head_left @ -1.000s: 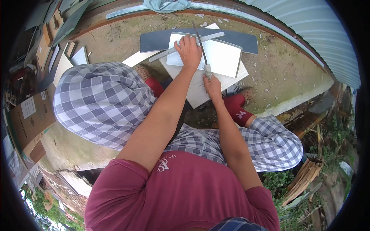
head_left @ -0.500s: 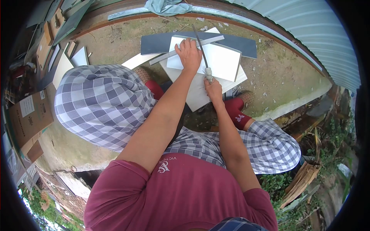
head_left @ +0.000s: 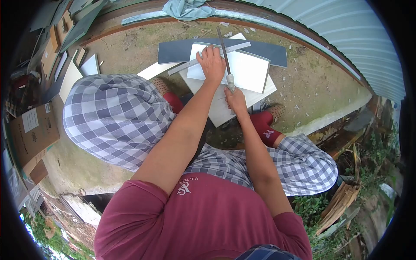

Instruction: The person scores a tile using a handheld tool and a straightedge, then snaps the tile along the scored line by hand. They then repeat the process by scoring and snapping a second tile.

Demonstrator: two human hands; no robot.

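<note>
My left hand [head_left: 212, 65] lies palm down with its fingers spread over a grey metal bar [head_left: 184, 66] and a white board [head_left: 251, 71]. The bar runs slantwise across the board. In my closed right hand [head_left: 236, 101] is a long, narrow tool [head_left: 225, 52] with a dark shaft and a pale, wrapped-looking handle. It points away from me and crosses over the bar, just right of my left fingers. Beneath the white board are a dark grey board [head_left: 173, 50] and a light-coloured board [head_left: 216, 110].
My feet in red socks flank the boards. Board offcuts [head_left: 90, 66] lie at the left, near a cardboard box [head_left: 32, 130]. A blue cloth [head_left: 188, 9] hangs over the far ledge. Corrugated sheeting [head_left: 346, 34] borders the right, with plants and split wood [head_left: 340, 206] below.
The tool has shifted slightly left and turned, showing a broader side. My right hand has moved a little left with it. My left hand stays on the bar; the boards shift only slightly in view.
</note>
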